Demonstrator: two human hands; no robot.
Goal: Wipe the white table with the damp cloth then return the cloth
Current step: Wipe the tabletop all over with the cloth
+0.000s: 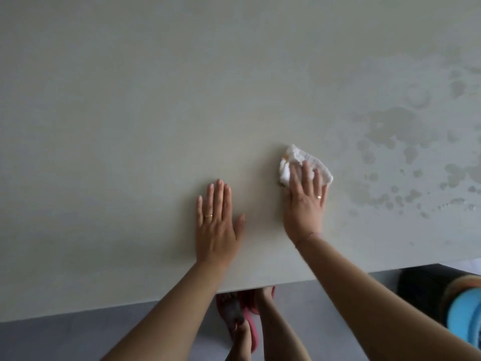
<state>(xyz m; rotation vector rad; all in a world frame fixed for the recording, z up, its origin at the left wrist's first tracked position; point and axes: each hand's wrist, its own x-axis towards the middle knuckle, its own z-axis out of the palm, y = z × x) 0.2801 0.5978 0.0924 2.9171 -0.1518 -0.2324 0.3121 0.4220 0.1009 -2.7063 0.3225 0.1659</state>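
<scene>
Your right hand (304,201) presses the white cloth (303,164) flat on the table (130,113), fingers straight and slightly spread; your left hand (217,220) lies flat, fingers together, thumb out.

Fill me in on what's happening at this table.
A person is wiping the white table with a white cloth. The right hand presses the bunched cloth against the tabletop with straight fingers, while the left hand rests flat on the surface beside it, holding nothing. To the right of the cloth, wet patches lie on the table.
</scene>
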